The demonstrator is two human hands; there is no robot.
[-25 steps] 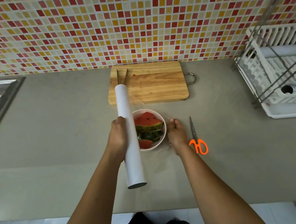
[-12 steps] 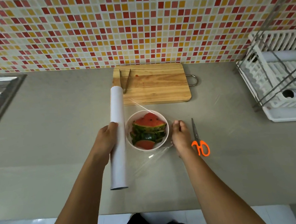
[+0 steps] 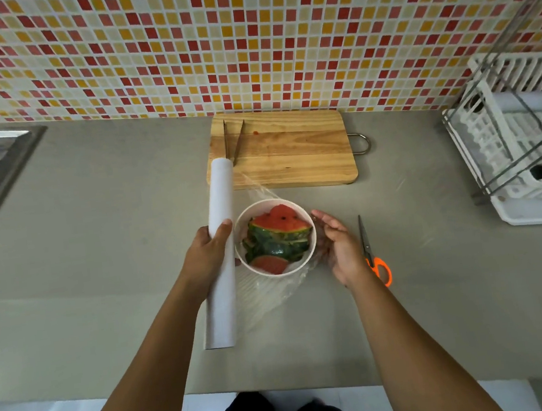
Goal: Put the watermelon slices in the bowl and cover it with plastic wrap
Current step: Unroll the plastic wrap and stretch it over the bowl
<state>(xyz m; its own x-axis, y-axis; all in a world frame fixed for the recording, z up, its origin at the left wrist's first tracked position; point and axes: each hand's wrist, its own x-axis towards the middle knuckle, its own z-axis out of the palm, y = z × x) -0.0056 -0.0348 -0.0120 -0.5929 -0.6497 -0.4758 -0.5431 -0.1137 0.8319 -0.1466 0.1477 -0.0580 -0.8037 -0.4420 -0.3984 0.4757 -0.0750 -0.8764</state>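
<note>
Our left hand [image 3: 206, 257] has its grip curled round the plastic wrap roll [image 3: 220, 194]. Our right hand [image 3: 339, 248] lies open against the film [image 3: 265, 293] beside the bowl [image 3: 270, 274], which sits mid-way across the tabletop [image 3: 101, 256] with the watermelon slices [image 3: 279, 234] inside. The film looks thin, clingy and easily torn, so we'd take it by its edges.

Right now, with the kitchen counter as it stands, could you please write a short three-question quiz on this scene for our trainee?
1. True or false: the watermelon slices lie on the cutting board.
2. What does the left hand grip? A the tongs; B the plastic wrap roll; C the cutting board.
3. Name the tool lying on the counter just right of the right hand.
Key: 1 false, they sit in the bowl; 2 B; 3 the scissors.
</note>
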